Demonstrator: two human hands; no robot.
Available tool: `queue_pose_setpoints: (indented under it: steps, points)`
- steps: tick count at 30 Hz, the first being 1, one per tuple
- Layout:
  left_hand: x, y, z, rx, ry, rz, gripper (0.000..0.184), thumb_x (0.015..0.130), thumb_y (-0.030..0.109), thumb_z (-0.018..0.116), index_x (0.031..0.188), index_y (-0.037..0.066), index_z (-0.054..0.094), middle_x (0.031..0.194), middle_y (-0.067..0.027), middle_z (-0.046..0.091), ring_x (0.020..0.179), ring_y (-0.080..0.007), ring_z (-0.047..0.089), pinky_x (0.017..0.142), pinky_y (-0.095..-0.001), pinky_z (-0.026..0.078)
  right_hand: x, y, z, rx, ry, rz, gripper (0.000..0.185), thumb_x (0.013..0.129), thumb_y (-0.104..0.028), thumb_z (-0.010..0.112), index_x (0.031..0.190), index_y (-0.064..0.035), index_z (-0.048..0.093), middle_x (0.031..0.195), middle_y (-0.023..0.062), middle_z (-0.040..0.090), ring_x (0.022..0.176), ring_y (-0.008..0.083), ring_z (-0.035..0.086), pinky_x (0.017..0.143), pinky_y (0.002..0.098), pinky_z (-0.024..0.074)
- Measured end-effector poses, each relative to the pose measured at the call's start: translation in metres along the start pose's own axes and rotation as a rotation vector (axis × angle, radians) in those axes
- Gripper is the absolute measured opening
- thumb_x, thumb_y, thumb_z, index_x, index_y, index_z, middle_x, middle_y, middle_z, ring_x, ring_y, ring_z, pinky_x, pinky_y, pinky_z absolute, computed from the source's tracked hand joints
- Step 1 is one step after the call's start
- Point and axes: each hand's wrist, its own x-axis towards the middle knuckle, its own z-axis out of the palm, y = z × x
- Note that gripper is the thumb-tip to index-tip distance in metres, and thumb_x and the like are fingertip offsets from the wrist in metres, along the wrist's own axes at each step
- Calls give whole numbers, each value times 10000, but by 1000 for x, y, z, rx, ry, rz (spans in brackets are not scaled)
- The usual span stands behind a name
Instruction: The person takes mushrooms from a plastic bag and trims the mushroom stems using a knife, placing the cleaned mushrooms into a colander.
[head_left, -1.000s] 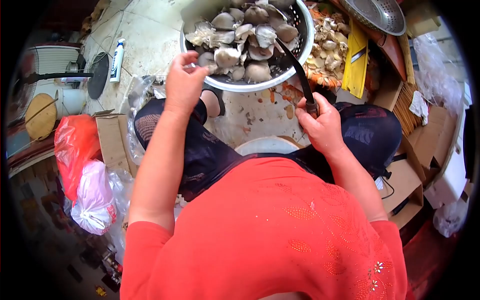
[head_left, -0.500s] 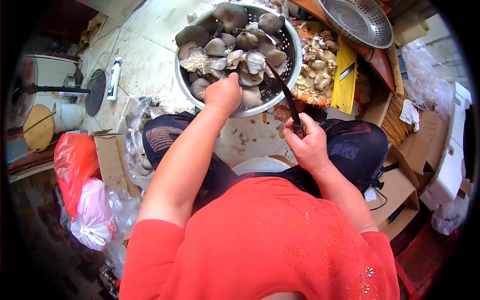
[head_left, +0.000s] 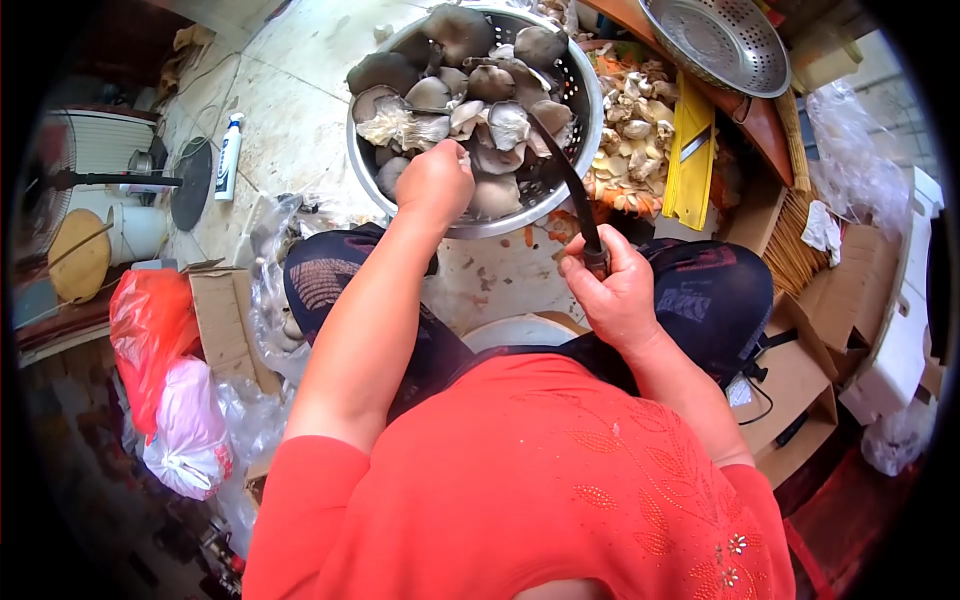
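Grey oyster mushrooms (head_left: 491, 84) are heaped in a metal colander (head_left: 592, 100) in front of me. My left hand (head_left: 436, 183) is closed in a fist above the colander's near left rim, beside the mushrooms. Its fingers face away from me, so whatever they pinch is hidden. In my right hand (head_left: 612, 288) is the handle of a knife (head_left: 578, 195). The knife's long, dark, curved blade points away from me and slightly left. Its tip overlaps the colander's right side in view; whether it touches a mushroom I cannot tell.
Pale trimmings (head_left: 640, 140) and orange scraps lie right of the colander, beside a yellow strip (head_left: 688, 155). Another perforated metal basin (head_left: 715, 45) stands beyond. A white tube (head_left: 228, 158) is on the floor at left. Plastic bags (head_left: 187, 425) and cardboard boxes (head_left: 795, 375) flank my knees.
My left hand has shifted a little left, still closed. The knife in my right hand has swung very slightly, its blade tip moving a touch left.
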Motion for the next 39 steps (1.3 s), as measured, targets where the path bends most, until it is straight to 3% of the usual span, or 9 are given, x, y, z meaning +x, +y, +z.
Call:
queue_pose_setpoints:
  steps: [3, 5, 7, 13, 17, 23, 29, 35, 39]
  points:
    - [-18, -5, -7, -489, -173, 1, 214, 851, 134, 601, 1034, 33, 645, 776, -99, 669, 612, -159, 644, 555, -298, 505, 0, -1, 3, 66, 2, 0, 121, 831, -51, 660, 893, -39, 557, 681, -51, 537, 593, 4, 453, 533, 190, 384]
    - [-44, 18, -35, -812, -517, -123, 260, 849, 109, 623, 1096, 29, 623, 714, -38, 616, 516, -71, 558, 475, -226, 444, 0, -4, 8, 106, 4, 0, 107, 836, -43, 651, 886, -41, 556, 674, -61, 528, 591, -1, 447, 524, 186, 371]
    - [-60, 19, -47, -698, -624, 55, 446, 827, 64, 632, 1261, 43, 530, 729, -12, 619, 594, -85, 590, 531, -238, 464, 1, -9, 11, 65, -12, -9, 104, 838, -37, 648, 885, -43, 555, 674, -64, 524, 588, -3, 442, 521, 184, 365]
    - [-71, -31, -124, -1136, -114, 114, 315, 844, 1, 588, 1157, 27, 606, 856, -59, 649, 704, -115, 620, 645, -243, 517, 9, -13, 26, 98, -48, 40, 92, 852, -22, 630, 897, -56, 557, 685, -70, 507, 574, -9, 429, 509, 169, 347]
    - [-76, -111, -160, -1311, 317, -101, 259, 851, 54, 615, 1102, -8, 611, 872, -72, 656, 660, -126, 624, 639, -247, 531, 24, -33, 33, 26, -111, 34, 89, 868, -33, 618, 920, -64, 553, 678, -51, 525, 543, 10, 445, 478, 173, 338]
    - [-88, -238, -89, -1202, 391, -583, 232, 838, 69, 637, 1066, 27, 618, 877, -56, 663, 682, -109, 633, 598, -234, 513, 75, -64, 12, 10, 1, 37, 124, 879, -99, 627, 978, -84, 554, 613, -28, 510, 407, 59, 427, 342, 197, 291]
    - [-73, -286, 26, -1034, 247, -687, 336, 768, 50, 629, 1100, -3, 617, 923, -76, 658, 804, -124, 632, 690, -255, 508, 138, -81, -7, 103, 189, 127, 116, 889, -111, 576, 998, -111, 535, 622, -51, 428, 434, 57, 371, 339, 183, 233]
    - [-21, -284, 84, -354, 46, -643, 394, 762, 121, 593, 1144, 26, 608, 1139, -205, 610, 1018, -354, 612, 902, -378, 486, 171, -49, 5, 200, 195, 181, 137, 875, -94, 579, 998, -65, 526, 631, -23, 443, 484, 83, 421, 440, 216, 354]
    - [11, -304, 121, -312, -54, -799, 340, 794, 101, 539, 1114, 10, 606, 1156, -233, 579, 1076, -382, 574, 938, -412, 462, 185, -50, 18, 218, 103, 211, 145, 879, -92, 572, 1007, -51, 519, 632, -20, 434, 478, 83, 411, 427, 221, 329]
